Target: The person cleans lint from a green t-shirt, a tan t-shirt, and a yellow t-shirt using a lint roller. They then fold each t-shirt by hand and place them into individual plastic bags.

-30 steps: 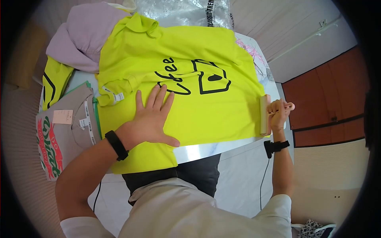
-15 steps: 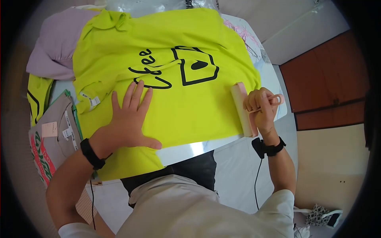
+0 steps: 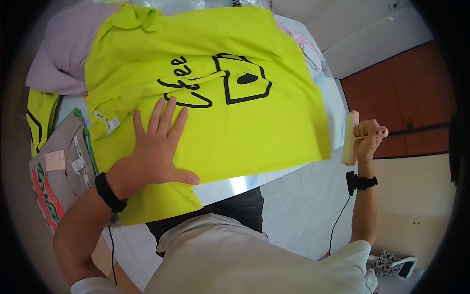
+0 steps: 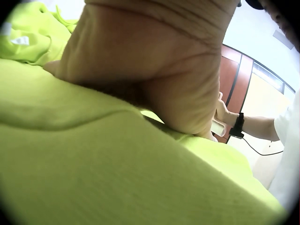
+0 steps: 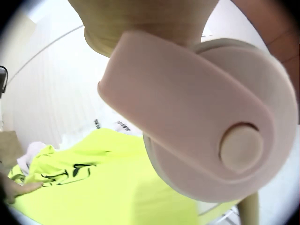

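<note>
A bright yellow-green T-shirt (image 3: pixel 274 132) with a black printed cup and lettering lies spread over the table. My left hand (image 3: pixel 155 149) rests palm down on it, fingers spread, just below the lettering; in the left wrist view the heel of that hand (image 4: pixel 140 70) presses into the cloth. My right hand (image 3: pixel 369 139) grips the handle of a pink lint roller (image 3: pixel 349 139), beyond the shirt's hem on the right. Seen close in the right wrist view, the roller's pink end and arm (image 5: pixel 183 103) cover much of the shirt and hide most of the fingers.
On the left lie a grey T-shirt (image 3: pixel 68 142) with a paper tag and a mauve garment (image 3: pixel 68 54). Clear plastic packaging (image 3: pixel 196 4) sits at the far edge. The white table's rim (image 3: pixel 230 187) runs along my front, and a brown cabinet (image 3: pixel 396 93) stands at right.
The lint roller first shifted left onto the yellow-green shirt, then swung right, off past its hem. My left hand stays in place on the cloth while the head view has shifted.
</note>
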A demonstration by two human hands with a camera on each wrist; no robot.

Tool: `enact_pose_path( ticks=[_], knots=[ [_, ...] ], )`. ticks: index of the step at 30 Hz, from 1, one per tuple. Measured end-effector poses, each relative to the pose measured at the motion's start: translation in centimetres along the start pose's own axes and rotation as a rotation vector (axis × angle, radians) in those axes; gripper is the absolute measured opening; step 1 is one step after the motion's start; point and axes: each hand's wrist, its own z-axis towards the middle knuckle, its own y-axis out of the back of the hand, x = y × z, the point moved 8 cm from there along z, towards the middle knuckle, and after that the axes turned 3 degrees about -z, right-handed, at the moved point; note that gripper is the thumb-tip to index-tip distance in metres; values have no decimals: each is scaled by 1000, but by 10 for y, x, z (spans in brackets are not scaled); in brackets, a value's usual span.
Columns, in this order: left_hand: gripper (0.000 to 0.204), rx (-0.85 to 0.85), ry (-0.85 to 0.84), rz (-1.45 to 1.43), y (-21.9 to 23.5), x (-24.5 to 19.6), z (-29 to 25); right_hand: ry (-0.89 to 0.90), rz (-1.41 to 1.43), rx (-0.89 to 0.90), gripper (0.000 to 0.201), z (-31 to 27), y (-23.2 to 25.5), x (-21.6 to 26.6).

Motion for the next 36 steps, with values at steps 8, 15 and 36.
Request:
enact_pose_path(
  ticks=[8, 15, 36],
  knots=[
    [154, 32, 10, 29, -1, -1, 2, -62, 361, 133, 40, -25, -190, 44],
    [154, -7, -3, 53, -2, 1, 2, -170, 597, 270, 39, -45, -264, 30],
    [150, 5, 6, -17, 3, -3, 1, 97, -135, 215, 41, 7, -153, 26]
  ],
)
